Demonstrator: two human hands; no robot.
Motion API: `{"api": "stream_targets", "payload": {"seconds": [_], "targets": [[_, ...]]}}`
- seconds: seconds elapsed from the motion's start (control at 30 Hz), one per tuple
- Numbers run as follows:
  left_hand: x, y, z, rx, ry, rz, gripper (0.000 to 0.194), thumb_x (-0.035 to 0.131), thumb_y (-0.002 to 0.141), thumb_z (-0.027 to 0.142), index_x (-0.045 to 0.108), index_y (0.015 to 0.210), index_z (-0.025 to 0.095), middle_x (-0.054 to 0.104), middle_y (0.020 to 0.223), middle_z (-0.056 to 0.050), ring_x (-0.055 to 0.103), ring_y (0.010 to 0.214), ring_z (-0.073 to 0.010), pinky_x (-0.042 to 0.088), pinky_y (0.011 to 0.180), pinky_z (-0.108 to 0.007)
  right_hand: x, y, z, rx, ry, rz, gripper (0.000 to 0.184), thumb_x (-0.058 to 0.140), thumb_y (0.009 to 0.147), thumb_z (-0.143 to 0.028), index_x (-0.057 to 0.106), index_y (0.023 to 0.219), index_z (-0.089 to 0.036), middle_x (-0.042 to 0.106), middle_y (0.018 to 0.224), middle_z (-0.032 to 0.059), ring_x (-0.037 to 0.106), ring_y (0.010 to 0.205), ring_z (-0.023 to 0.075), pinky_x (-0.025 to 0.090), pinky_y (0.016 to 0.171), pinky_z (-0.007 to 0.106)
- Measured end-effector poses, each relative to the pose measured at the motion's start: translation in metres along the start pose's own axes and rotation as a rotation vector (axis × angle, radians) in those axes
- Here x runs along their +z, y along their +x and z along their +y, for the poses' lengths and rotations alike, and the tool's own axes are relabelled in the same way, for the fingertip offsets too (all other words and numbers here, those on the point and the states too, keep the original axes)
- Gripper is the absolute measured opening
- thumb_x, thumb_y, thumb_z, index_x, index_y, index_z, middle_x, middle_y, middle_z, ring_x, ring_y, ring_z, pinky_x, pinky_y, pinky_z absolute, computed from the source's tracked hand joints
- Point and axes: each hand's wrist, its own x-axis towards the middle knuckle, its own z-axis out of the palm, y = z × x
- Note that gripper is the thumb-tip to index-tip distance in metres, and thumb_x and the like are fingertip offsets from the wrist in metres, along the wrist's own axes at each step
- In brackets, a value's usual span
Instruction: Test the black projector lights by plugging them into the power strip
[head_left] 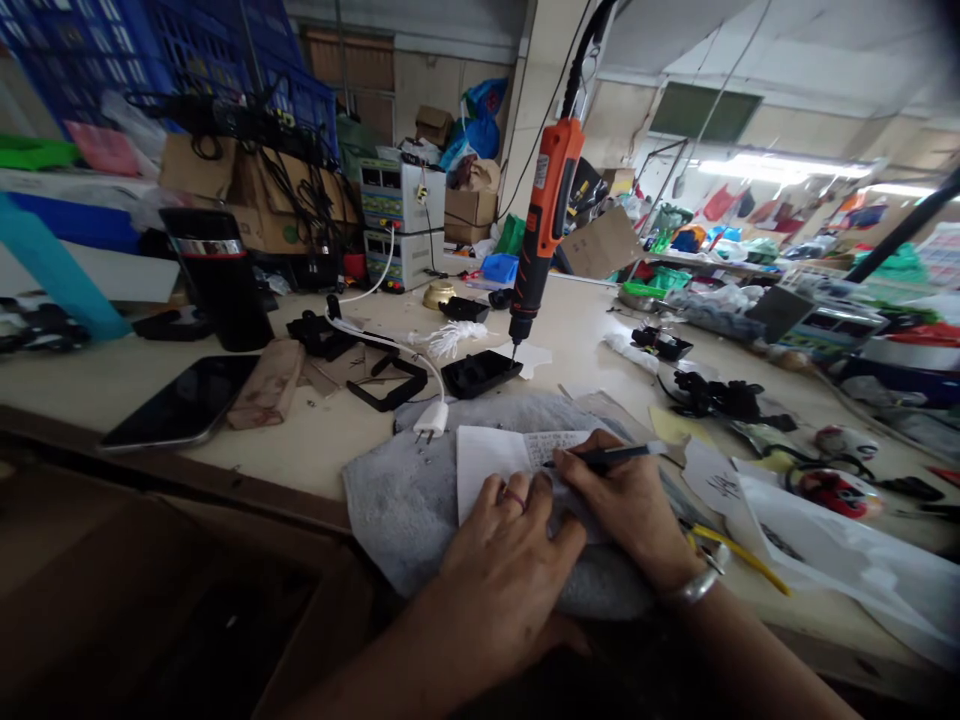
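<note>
A small white notebook (484,455) lies open on a grey cloth (397,500), with rows of handwriting on its right page. My right hand (630,495) is closed around a dark pen (619,455), whose tip is at the written page. My left hand (517,545) rests over the lower part of the notebook with its fingers spread, a ring on one finger. Just beyond the notebook, a white two-pin plug (431,418) sits on the cloth's edge. A silver bracelet (703,580) circles my right wrist.
An orange electric screwdriver (547,190) hangs over a black plastic housing (480,374). To the left are a phone (184,400), a wooden block (268,385) and a black tumbler (217,285). Yellow-handled pliers (742,560), papers (840,560) and black parts (720,395) lie to the right.
</note>
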Motion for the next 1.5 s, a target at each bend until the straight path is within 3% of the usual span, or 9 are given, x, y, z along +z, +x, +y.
{"api": "stream_targets", "payload": {"seconds": [0.23, 0.43, 0.67, 1.03, 1.5], "targets": [[0.003, 0.001, -0.002, 0.001, -0.016, 0.017, 0.075, 0.061, 0.069, 0.064, 0.047, 0.119, 0.009, 0.046, 0.134, -0.021, 0.042, 0.121, -0.0372, 0.034, 0.1, -0.052, -0.008, 0.0, -0.005, 0.094, 0.084, 0.103, 0.025, 0.063, 0.072, -0.04, 0.056, 0.061, -0.019, 0.059, 0.051, 0.0018, 0.053, 0.047, 0.0159, 0.042, 0.045, 0.027], [0.002, 0.002, -0.002, 0.01, -0.05, -0.041, 0.08, 0.072, 0.063, 0.055, 0.044, 0.124, 0.011, 0.038, 0.141, -0.02, 0.038, 0.125, -0.0386, 0.031, 0.102, -0.055, -0.012, 0.001, 0.0, 0.106, 0.143, 0.003, 0.025, 0.062, 0.073, -0.04, 0.057, 0.063, -0.018, 0.059, 0.05, 0.001, 0.052, 0.047, 0.0143, 0.042, 0.047, 0.026], [0.005, 0.002, 0.0, -0.003, -0.041, -0.045, 0.077, 0.072, 0.063, 0.055, 0.046, 0.122, 0.013, 0.039, 0.141, -0.019, 0.038, 0.125, -0.0396, 0.031, 0.101, -0.056, -0.009, -0.004, 0.006, 0.017, 0.101, 0.114, 0.027, 0.063, 0.073, -0.044, 0.059, 0.066, -0.017, 0.058, 0.055, 0.0016, 0.051, 0.05, 0.0154, 0.04, 0.046, 0.027], [0.001, 0.003, 0.001, -0.008, -0.021, -0.061, 0.072, 0.073, 0.064, 0.052, 0.048, 0.119, 0.014, 0.041, 0.14, -0.018, 0.038, 0.125, -0.0393, 0.031, 0.101, -0.054, -0.009, -0.001, 0.011, -0.025, 0.055, 0.019, 0.027, 0.061, 0.074, -0.044, 0.056, 0.065, -0.019, 0.056, 0.054, 0.0008, 0.05, 0.05, 0.0161, 0.039, 0.049, 0.029], [0.006, 0.002, -0.002, 0.007, -0.028, -0.022, 0.069, 0.072, 0.066, 0.051, 0.047, 0.118, 0.013, 0.041, 0.14, -0.017, 0.037, 0.125, -0.038, 0.03, 0.102, -0.054, -0.009, -0.001, 0.006, -0.07, -0.014, 0.0, 0.024, 0.059, 0.074, -0.04, 0.056, 0.063, -0.019, 0.056, 0.055, 0.0006, 0.049, 0.052, 0.0157, 0.038, 0.05, 0.029]]}}
